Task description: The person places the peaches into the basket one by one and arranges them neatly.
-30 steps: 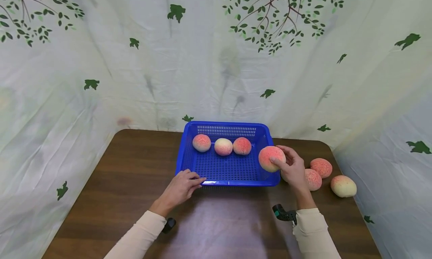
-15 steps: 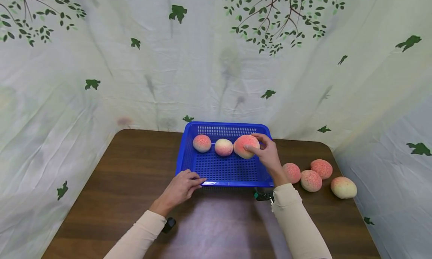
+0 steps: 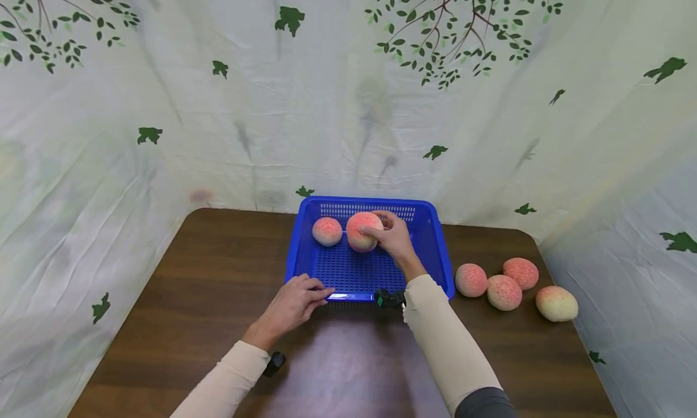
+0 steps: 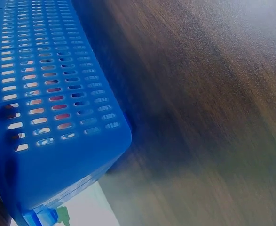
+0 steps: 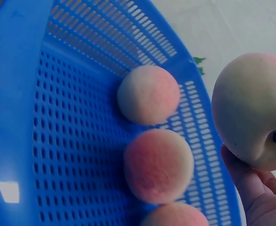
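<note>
My right hand [image 3: 395,241] grips a pink-and-cream peach [image 3: 362,230] between thumb and fingers, over the blue plastic basket [image 3: 442,248]. In the right wrist view, the gripped peach [image 5: 250,103] shows its pale underside with a dark stem hollow. Three more peaches lie in a row along the basket's far side; the left one [image 3: 327,231] shows in the head view, while the held peach and right hand hide the others. That view from the right wrist also catches the middle peach [image 5: 159,165]. My left hand [image 3: 292,302] holds the basket's near rim, toward its left corner.
On the brown table [image 3: 229,254], right of the basket, lie several loose peaches: a pink one [image 3: 471,280] nearest it, two pink ones touching, and a cream one [image 3: 556,303] by the table's right edge. A leaf-printed white cloth [image 3: 337,121] hangs behind.
The right hand has carried its peach leftward from the basket's right edge to over the middle of the row. The left hand has stayed on the rim.
</note>
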Tool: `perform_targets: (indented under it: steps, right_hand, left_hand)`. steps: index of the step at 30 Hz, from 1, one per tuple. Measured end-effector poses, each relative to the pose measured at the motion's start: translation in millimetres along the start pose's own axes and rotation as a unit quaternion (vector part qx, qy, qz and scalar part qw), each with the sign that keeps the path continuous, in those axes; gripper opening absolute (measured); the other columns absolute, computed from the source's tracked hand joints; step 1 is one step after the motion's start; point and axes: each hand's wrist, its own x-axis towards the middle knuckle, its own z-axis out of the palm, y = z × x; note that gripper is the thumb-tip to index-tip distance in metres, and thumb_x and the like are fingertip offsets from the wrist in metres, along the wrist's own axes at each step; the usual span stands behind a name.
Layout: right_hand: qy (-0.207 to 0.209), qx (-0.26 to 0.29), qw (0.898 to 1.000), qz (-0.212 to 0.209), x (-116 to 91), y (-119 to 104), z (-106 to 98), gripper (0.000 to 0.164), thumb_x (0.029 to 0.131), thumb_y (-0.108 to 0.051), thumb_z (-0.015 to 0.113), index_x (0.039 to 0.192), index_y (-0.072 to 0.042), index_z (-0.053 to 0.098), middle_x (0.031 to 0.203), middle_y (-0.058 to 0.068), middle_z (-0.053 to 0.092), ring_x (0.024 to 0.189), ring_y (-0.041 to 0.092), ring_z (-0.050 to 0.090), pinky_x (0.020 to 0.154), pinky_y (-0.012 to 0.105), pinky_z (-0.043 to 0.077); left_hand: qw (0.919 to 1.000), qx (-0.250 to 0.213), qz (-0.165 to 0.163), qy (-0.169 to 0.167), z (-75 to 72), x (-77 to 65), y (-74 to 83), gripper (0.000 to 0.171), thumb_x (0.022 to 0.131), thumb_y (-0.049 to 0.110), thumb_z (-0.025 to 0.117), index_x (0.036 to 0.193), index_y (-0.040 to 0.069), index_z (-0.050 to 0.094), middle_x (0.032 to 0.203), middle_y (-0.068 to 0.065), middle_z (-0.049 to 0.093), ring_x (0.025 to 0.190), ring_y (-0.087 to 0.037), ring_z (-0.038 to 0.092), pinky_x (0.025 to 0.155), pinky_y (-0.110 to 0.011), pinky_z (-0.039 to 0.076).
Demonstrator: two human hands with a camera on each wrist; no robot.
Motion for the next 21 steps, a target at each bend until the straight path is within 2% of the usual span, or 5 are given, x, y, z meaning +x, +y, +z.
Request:
perform_targets:
  steps: [4, 9, 16, 21]
  right_hand:
    - [-0.003, 0.007, 1.000, 0.017, 4, 2, 17, 0.055, 0.077, -0.020, 0.081, 0.126, -0.006, 0.060, 0.110, 0.017, 0.063, 0.088, 0.018, 0.060, 0.074, 0.038, 0.052]
    - [-0.021, 0.017, 0.998, 0.049, 6, 7, 37, 0.057, 0.078, -0.020, 0.080, 0.128, -0.004, 0.058, 0.118, 0.017, 0.060, 0.092, 0.022, 0.061, 0.076, 0.040, 0.054]
    - [-0.046, -0.039, 0.996, 0.062, 7, 21, 57, 0.053, 0.078, -0.023, 0.080, 0.122, 0.000, 0.061, 0.113, 0.016, 0.061, 0.096, 0.024, 0.061, 0.076, 0.032, 0.052]
    - [-0.059, -0.040, 0.994, 0.081, 6, 25, 65, 0.056, 0.076, -0.025, 0.082, 0.121, 0.001, 0.060, 0.111, 0.015, 0.063, 0.097, 0.024, 0.061, 0.077, 0.033, 0.052]
  left_hand:
    - [0.9999, 0.005, -0.005, -0.009, -0.6, -1.7, 0.0, 0.023, 0.080, 0.012, 0.077, 0.103, 0.013, 0.077, 0.087, 0.002, 0.066, 0.071, -0.015, 0.050, 0.064, -0.029, 0.041]
    - [0.9998, 0.008, -0.008, -0.013, -1.1, -1.5, 0.0, 0.022, 0.080, 0.013, 0.077, 0.103, 0.013, 0.077, 0.087, 0.002, 0.067, 0.072, -0.016, 0.051, 0.064, -0.029, 0.042]
    - [0.9999, 0.012, 0.004, -0.004, 1.0, -1.3, -1.2, 0.023, 0.078, 0.012, 0.079, 0.100, 0.013, 0.078, 0.085, 0.002, 0.065, 0.072, -0.016, 0.052, 0.065, -0.030, 0.042]
    - [1.0000, 0.009, 0.003, 0.003, 0.5, -1.2, -1.4, 0.023, 0.077, 0.012, 0.080, 0.100, 0.015, 0.078, 0.083, 0.004, 0.065, 0.071, -0.015, 0.052, 0.064, -0.029, 0.042]
